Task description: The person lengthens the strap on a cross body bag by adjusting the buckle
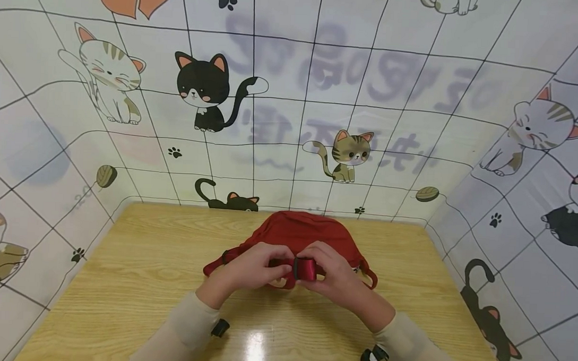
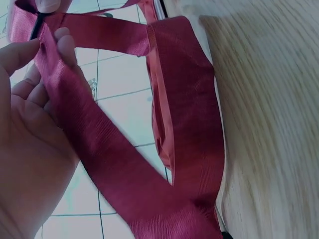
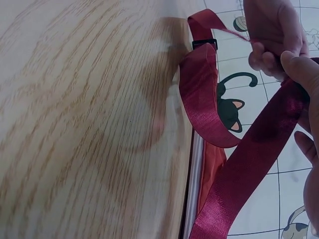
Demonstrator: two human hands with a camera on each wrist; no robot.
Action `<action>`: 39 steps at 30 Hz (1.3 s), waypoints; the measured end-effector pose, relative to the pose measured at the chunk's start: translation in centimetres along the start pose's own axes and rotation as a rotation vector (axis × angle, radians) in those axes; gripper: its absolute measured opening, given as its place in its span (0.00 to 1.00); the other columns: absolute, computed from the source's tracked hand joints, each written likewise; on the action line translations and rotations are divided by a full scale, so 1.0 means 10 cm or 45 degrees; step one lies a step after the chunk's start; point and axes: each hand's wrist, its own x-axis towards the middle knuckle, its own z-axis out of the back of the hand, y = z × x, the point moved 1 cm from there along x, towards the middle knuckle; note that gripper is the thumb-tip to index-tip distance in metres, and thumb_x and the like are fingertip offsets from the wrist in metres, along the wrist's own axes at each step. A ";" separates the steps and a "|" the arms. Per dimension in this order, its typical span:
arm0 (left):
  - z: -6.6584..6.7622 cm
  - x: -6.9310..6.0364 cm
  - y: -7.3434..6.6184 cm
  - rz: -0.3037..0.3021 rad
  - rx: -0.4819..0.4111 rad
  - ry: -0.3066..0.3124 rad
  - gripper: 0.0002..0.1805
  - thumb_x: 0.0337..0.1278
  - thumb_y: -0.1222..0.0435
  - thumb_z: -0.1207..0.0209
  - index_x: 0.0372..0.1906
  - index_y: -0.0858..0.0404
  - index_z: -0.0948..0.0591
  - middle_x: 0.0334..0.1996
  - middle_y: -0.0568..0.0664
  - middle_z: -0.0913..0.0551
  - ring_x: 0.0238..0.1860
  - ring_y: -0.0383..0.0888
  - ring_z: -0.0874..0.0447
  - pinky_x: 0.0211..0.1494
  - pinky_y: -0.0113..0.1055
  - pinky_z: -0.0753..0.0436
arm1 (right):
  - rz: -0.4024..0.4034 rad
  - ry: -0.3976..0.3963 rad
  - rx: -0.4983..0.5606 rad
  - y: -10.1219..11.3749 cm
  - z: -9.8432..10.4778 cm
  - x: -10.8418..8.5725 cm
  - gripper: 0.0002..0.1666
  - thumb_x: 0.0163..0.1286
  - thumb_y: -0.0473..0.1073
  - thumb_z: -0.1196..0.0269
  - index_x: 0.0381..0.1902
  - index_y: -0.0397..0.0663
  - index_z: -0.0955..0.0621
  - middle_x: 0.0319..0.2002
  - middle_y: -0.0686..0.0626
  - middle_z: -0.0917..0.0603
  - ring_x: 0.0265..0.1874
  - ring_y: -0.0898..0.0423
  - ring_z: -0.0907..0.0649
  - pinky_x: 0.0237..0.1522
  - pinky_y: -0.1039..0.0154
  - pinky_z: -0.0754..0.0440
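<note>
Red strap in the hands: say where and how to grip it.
Probably pinch the red strap beside the dark buckle, left hand from the left, right hand from the right: it is flat and raised off the table, leaving both faces reachable.

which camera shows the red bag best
The head view: it shows the red bag across its whole width on the table, though the left hand and right hand hide part of its front. The left wrist view shows mainly straps up close and a narrow strip of the bag's body; so does the right wrist view.
</note>
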 end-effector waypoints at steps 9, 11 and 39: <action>0.05 -0.08 0.10 0.035 0.119 -0.050 0.02 0.81 0.60 0.35 0.46 0.47 0.14 0.35 0.36 0.13 0.36 0.37 0.19 0.40 0.36 0.19 | -0.012 -0.026 0.096 0.00 -0.01 -0.01 0.40 0.57 0.36 0.13 0.64 0.49 0.19 0.59 0.53 0.18 0.60 0.55 0.18 0.52 0.61 0.10; 0.06 -0.08 0.09 0.031 0.114 -0.061 0.04 0.81 0.60 0.35 0.44 0.45 0.15 0.33 0.35 0.15 0.34 0.37 0.20 0.39 0.35 0.20 | -0.016 -0.028 0.107 0.00 -0.02 -0.01 0.40 0.57 0.35 0.13 0.64 0.49 0.20 0.59 0.52 0.18 0.59 0.54 0.18 0.52 0.61 0.10; -0.02 -0.05 -0.08 -0.026 0.132 -0.064 0.25 0.70 0.54 0.25 0.64 0.43 0.23 0.41 0.35 0.15 0.42 0.39 0.15 0.48 0.37 0.14 | -0.080 -0.026 0.068 0.03 -0.03 0.00 0.44 0.55 0.37 0.11 0.65 0.49 0.23 0.58 0.53 0.16 0.58 0.53 0.16 0.53 0.56 0.09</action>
